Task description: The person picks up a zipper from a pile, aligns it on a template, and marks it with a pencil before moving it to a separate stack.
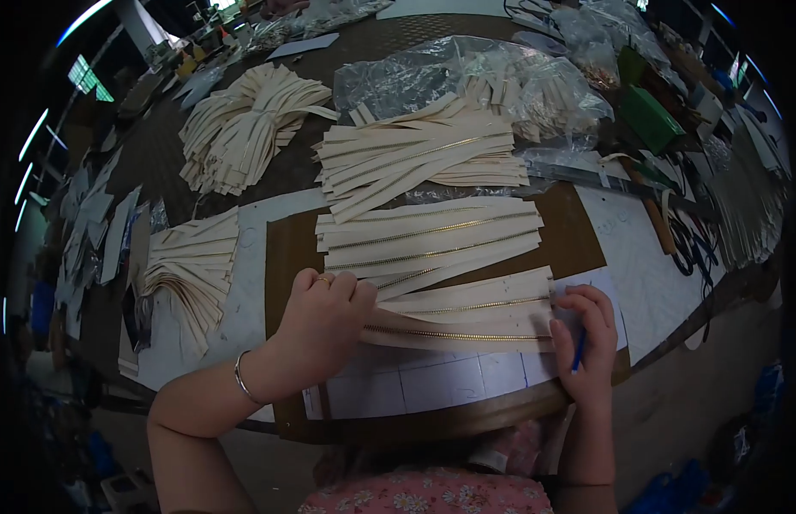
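Note:
Pinched in the closed fingers of my left hand (325, 317) is the left end of a cream zipper strip (458, 337) with gold teeth. My right hand (589, 334) is curled round a blue pen (578, 351), its fingertips at the strip's right end. Just behind lies another zipper strip (492, 306), partly overlapped. Under the strips is a white sheet (441, 387) marked with ruled lines, on a brown board (287, 248). More zipper strips (428, 236) lie side by side farther back on the board. My left palm hides the gripped end.
Beyond the board is a stack of zipper strips (415, 158), with a tied bundle (252, 128) to its left. A fanned pile (197, 265) lies at left. Clear plastic bags (398, 77) sit at the back. At right are a metal ruler (578, 176), green box (651, 120) and scissors (694, 244).

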`<state>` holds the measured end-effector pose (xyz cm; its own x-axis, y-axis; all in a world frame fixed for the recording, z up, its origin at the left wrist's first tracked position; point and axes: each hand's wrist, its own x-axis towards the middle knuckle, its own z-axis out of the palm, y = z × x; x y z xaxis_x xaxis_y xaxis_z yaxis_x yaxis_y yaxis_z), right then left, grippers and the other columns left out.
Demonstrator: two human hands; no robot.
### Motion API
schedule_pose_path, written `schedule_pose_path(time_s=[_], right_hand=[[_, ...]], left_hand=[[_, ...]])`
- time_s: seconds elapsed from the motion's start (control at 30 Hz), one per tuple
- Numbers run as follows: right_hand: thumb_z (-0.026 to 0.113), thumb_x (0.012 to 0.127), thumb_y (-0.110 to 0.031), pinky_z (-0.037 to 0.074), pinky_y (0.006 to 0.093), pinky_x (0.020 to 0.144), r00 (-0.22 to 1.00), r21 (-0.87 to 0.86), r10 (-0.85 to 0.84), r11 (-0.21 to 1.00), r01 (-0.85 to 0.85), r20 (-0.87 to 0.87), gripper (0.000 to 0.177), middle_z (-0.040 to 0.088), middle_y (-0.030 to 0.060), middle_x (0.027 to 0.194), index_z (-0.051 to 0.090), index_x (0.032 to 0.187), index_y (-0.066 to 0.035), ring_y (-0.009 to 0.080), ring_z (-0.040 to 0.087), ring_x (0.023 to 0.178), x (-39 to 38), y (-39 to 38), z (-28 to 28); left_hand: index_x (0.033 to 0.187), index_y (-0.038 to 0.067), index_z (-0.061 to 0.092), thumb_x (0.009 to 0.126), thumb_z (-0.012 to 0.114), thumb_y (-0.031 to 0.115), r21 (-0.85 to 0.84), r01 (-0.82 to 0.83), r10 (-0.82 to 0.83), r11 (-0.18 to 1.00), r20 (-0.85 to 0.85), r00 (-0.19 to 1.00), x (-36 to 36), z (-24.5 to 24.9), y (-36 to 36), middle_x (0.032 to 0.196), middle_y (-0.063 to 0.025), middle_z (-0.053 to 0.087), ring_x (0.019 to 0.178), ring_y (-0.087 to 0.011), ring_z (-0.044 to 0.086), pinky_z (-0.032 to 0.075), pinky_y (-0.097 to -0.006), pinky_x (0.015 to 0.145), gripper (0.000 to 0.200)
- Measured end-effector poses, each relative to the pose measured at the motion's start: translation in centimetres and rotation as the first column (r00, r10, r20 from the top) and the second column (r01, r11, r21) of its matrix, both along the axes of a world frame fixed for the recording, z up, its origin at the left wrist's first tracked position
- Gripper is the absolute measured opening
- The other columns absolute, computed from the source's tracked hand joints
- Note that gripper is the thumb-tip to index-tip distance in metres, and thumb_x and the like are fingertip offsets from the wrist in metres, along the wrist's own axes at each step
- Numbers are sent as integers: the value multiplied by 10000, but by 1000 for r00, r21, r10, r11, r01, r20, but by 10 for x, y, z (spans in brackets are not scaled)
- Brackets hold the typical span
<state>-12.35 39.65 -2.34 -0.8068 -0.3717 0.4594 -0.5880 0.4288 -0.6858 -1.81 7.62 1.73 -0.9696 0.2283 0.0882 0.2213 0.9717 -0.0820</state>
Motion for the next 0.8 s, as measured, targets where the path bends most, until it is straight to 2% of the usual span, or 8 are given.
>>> schedule_pose_path(time_s=[0.07, 0.17, 0.27, 0.37, 0.47, 0.53, 0.57, 0.8], right_hand=[[687, 828, -68, 460, 381, 945, 1000, -9, 13, 1000, -13, 1, 228, 590, 177, 1159, 649, 1043, -2, 321, 572, 1083, 0, 0, -1], [682, 837, -69, 459, 381, 946, 1000, -17, 15, 1000, -15, 12, 215, 593, 178, 1154, 650, 1038, 1, 318, 573, 1083, 0, 1, -1], [677, 842, -68, 459, 381, 946, 1000, -17, 21, 1000, -21, 13, 208, 595, 179, 1149, 649, 1035, 3, 318, 573, 1082, -1, 2, -1], [674, 844, -67, 460, 380, 944, 1000, -16, 26, 1000, -26, 9, 203, 597, 179, 1148, 648, 1032, 4, 318, 574, 1080, 0, 3, -2], [672, 846, -67, 462, 381, 942, 999, -21, 31, 999, -30, 14, 199, 597, 177, 1148, 648, 1030, 3, 318, 575, 1077, 0, 3, -3], [670, 847, -68, 463, 382, 940, 999, -24, 42, 999, -42, 12, 196, 598, 176, 1147, 648, 1029, 2, 318, 576, 1075, -1, 3, -3], [666, 851, -71, 465, 385, 937, 999, -23, 39, 999, -39, 4, 190, 598, 176, 1146, 647, 1026, 1, 319, 578, 1070, -1, 3, -3], [633, 863, -66, 462, 392, 932, 998, -13, 50, 999, -50, -25, 164, 593, 191, 1134, 634, 1010, 8, 324, 586, 1052, 1, 6, -3]], left_hand=[[960, 70, 574, 716, 648, 43, -11, -4, 4, 1000, 0, 1000, 2, 3, 1, 873, -82, 536, 820, -226, 573, 374, -380, 791, 257], [951, 79, 581, 709, 664, 63, 99, -3, 1, 995, 15, 1000, 5, 3, 3, 873, -71, 523, 816, -215, 570, 381, -369, 779, 257], [976, 77, 591, 715, 673, 85, 22, 2, -2, 1000, 36, 999, 7, -1, 8, 909, -66, 532, 821, -208, 560, 382, -364, 794, 274], [999, 76, 596, 731, 661, 89, -36, 34, -36, 999, -35, 999, 6, -4, 13, 938, -60, 540, 849, -203, 559, 375, -371, 819, 276], [1076, 77, 585, 765, 619, 65, -97, 32, -32, 995, -6, 999, 0, 1, 24, 969, -44, 569, 941, -214, 575, 367, -374, 879, 313], [1082, 77, 578, 795, 593, 96, -123, 104, -125, 987, -180, 976, -5, -7, 33, 950, -50, 569, 914, -214, 576, 352, -378, 890, 288], [1082, 77, 578, 795, 593, 96, -123, 92, -113, 988, -183, 977, -9, -10, 35, 950, -50, 569, 914, -214, 576, 352, -378, 890, 288], [953, 82, 555, 790, 591, 128, -66, 55, -58, 996, -37, 998, -20, -10, 45, 890, -62, 558, 787, -197, 582, 373, -369, 823, 173]])
